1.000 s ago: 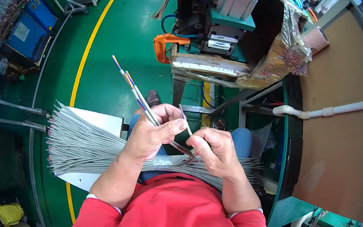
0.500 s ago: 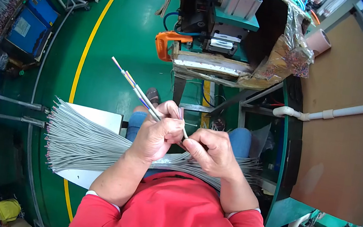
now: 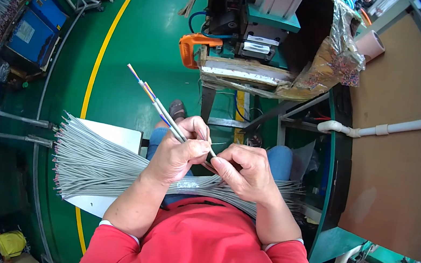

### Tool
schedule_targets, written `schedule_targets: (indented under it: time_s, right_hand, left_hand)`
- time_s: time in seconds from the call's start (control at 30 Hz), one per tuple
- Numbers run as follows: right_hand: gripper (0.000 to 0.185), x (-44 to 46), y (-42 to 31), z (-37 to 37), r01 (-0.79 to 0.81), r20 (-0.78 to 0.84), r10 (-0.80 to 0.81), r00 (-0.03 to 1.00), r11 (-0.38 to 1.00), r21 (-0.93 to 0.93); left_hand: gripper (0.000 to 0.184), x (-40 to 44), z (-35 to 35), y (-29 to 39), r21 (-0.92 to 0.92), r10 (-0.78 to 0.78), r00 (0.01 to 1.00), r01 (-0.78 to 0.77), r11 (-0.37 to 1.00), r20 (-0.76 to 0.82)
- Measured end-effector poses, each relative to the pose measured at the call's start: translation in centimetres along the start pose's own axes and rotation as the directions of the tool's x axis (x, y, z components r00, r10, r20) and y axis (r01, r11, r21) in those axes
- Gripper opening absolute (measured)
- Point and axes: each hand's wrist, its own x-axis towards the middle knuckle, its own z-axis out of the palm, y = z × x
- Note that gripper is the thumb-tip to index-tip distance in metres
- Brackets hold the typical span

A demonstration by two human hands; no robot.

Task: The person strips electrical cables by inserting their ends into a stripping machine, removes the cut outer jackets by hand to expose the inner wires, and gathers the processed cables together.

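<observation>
Left hand (image 3: 181,154) closed on grey cables (image 3: 162,110), right hand (image 3: 245,173) pinching just beside it

At the centre of the frame, the left hand has its thumb and fingers wrapped round several slim, smooth-sheathed cables. They slant toward the upper left, their cut ends staggered, with fine purple, orange and pale cores showing where the sheath stops. The right hand, bent inward, nips a grey sheathed piece (image 3: 212,153) between thumb and forefinger in the narrow gap between the hands; fingers hide where its ends go.

Below both forearms, a thick bundle (image 3: 97,163) of matt grey cables crosses the lap. It fans out like a broom at left, tipped with reddish ends, and narrows under a glossy clear wrap (image 3: 187,185) near the middle. A flat white board (image 3: 131,136) lies under its left part.

At upper centre, a bench (image 3: 246,75) with a rough, worn edge carries a blocky metal cylinder (image 3: 279,1); a hooked orange piece (image 3: 186,51) sits at its left corner, and crinkled clear film (image 3: 336,52) drapes its right. A smooth white pipe (image 3: 396,129) crosses a flat brown panel (image 3: 390,185) at right. Glossy green floor (image 3: 162,53) shows at upper left, striped yellow.
</observation>
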Motion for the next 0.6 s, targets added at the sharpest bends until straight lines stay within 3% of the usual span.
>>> schedule_targets:
  time_s: [0.13, 0.27, 0.37, 0.5, 0.6]
  right_hand:
    - [0.013, 0.0, -0.1, 0.2, -0.006, 0.007, 0.006, 1.000, 1.000, -0.015]
    - [0.015, -0.2, -0.2, 0.3, 0.003, 0.010, -0.003, 1.000, 1.000, -0.016]
    - [0.016, -0.4, -0.4, -0.2, -0.001, 0.044, 0.002, 0.999, 1.000, -0.019]
    - [0.020, 0.8, -0.7, -2.1, -0.050, -0.105, 0.055, 0.993, 0.998, 0.045]
    - [0.021, 3.4, -0.4, -3.8, -0.251, -0.274, 0.313, 0.909, 0.938, 0.239]
  left_hand:
    - [0.014, 0.0, 0.4, -0.5, -0.024, 0.093, 0.995, -0.093, 0.995, -0.020]
    - [0.013, 0.1, 0.3, -1.0, -0.208, 0.098, 0.992, -0.113, 0.972, -0.085]
    - [0.015, 0.9, -0.9, 0.6, -0.298, 0.177, 0.967, -0.226, 0.927, -0.182]
    - [0.015, 0.5, 0.0, 1.1, -0.235, 0.167, 0.972, -0.203, 0.951, -0.164]
    - [0.015, 0.1, 0.4, 0.4, -0.220, 0.138, 0.983, -0.161, 0.962, -0.120]
